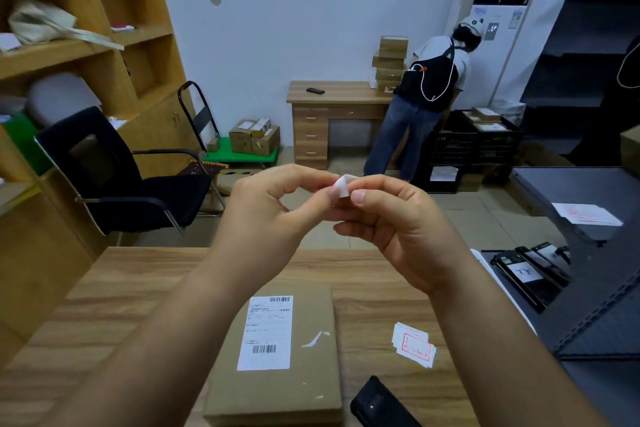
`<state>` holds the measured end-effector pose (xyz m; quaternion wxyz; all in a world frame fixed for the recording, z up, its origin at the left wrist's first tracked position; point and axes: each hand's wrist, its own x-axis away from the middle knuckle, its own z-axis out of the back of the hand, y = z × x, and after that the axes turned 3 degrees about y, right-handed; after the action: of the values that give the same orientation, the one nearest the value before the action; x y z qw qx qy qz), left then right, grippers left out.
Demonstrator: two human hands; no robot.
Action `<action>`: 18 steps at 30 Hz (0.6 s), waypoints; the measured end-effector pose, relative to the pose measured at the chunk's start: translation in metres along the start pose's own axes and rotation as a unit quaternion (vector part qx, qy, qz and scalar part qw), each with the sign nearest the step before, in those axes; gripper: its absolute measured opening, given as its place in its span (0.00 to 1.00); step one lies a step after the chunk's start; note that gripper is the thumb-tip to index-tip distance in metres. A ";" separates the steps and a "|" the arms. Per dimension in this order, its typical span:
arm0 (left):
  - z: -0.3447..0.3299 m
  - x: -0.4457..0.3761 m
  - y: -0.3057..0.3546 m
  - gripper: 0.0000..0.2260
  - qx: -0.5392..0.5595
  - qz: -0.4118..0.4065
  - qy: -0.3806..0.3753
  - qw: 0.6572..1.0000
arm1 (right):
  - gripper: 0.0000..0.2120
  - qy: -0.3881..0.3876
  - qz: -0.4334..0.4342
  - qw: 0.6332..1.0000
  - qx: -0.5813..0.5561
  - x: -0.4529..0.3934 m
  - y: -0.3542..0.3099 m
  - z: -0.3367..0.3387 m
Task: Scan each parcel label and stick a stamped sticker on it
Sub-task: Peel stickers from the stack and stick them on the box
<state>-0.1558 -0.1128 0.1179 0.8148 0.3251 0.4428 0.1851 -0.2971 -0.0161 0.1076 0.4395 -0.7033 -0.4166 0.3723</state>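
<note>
Closest to my view, a dark scanner-like device (381, 406) lies at the bottom edge of the wooden desk (104, 305), just right of the parcel. From there I go by size. That desk fills the lower frame and carries everything I work with. On it, flat and centred below my arms, sits the brown cardboard parcel (277, 388), its white shipping label (266, 333) facing up on the left half of the lid, barcodes at top and bottom. A small white scrap is stuck to the cardboard right of the label.

To the right of the parcel, apart from it, rests a small stack of red-stamped stickers (414, 347), slightly fanned.

Above the desk I hold both hands raised and close together. My left hand (266, 215) has its fingers curled, thumb and forefinger pinching one edge of a small white sticker (343, 185). My right hand (398, 222) pinches the same sticker from the other side, thumb on top, remaining fingers curled beneath. The sticker is bent between the fingertips, well above the parcel and touching nothing else; I cannot tell whether its stamp shows.

Farther off, a black office chair (121, 184) stands at left, and another person (422, 97) faces a far desk stacked with boxes.
</note>
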 end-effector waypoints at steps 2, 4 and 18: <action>0.000 -0.001 -0.001 0.06 0.013 0.029 -0.008 0.999 | 0.07 0.005 0.000 1.000 0.012 -0.001 0.000 0.000; -0.001 -0.003 -0.004 0.05 0.020 0.047 -0.016 0.999 | 0.10 0.006 0.000 1.000 0.018 -0.002 0.000 0.001; 0.002 -0.009 -0.013 0.05 0.021 0.067 -0.029 0.997 | 0.06 0.022 0.020 0.998 0.052 -0.015 0.007 0.000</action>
<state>-0.1585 -0.1283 0.1153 0.8061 0.3761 0.4001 0.2209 -0.3009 -0.0313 0.1035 0.4770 -0.6956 -0.3728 0.3868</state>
